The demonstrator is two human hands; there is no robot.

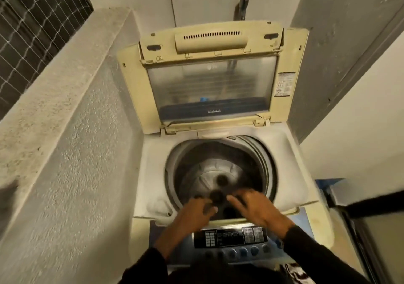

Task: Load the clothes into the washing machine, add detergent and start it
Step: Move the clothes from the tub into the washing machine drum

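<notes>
Near edge: dark sleeves [310,251] at the bottom of view, a black-and-white patterned scrap [294,272] at near right, too little showing to tell what it is.
Control panel [230,236]: just beyond the sleeves, at the machine's near edge; dark display, a row of round blue buttons below it; untouched.
Left hand [192,214]: over the near rim of the tub opening, fingers loosely spread and blurred, grasping nothing visible.
Right hand [256,207]: just beside the left, over the same rim, fingers splayed toward the tub, blurred; nothing seen in its grasp.
Left side: rough concrete ledge [65,91], dark wire-mesh window [32,21] beyond it at far left.
Washing machine [153,174]: top-loader, centre of view, white top deck.
Lid [209,76]: folded up and back at the far side, clear pane facing the camera.
Tub [218,174]: open; grey agitator plate and dark round caps showing at the bottom; blur hides detail, but no garments made out inside.
Right side: grey wall, part of a dark-framed door [360,218] at near right.
Clothes: none clearly seen anywhere in view.
Detergent: no bottle or box in view.
Done, by judgement: lid opened, tub ready.
Left to do, by judgement: loading, detergent, lid closed, start pressed; task hardly begun.
</notes>
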